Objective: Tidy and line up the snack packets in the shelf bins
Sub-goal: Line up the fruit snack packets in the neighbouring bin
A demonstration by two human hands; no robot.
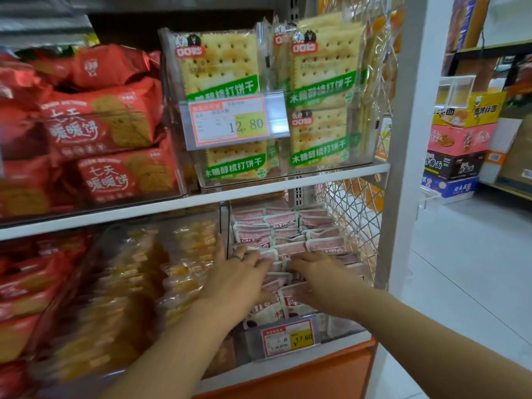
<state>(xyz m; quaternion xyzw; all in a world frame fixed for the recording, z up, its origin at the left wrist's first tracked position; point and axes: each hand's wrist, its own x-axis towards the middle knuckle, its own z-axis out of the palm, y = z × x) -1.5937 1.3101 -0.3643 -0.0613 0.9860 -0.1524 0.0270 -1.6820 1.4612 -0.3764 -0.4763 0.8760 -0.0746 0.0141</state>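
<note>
Both hands are laid palm-down on the pink snack packets [288, 249] in the clear bin [339, 326] on the lower shelf — the left hand [239, 279] with fingers spread flat, the right hand [319, 279] just beside it. Nothing seems to be gripped (fingertips are blurred). More packets are ranked in rows beyond the fingertips; a price tag [288, 336] is seen below the wrists.

Pale tiled floor [460, 269], white pillar [417, 110], stacked cartons [457, 145] on a far shelf, bright light
</note>
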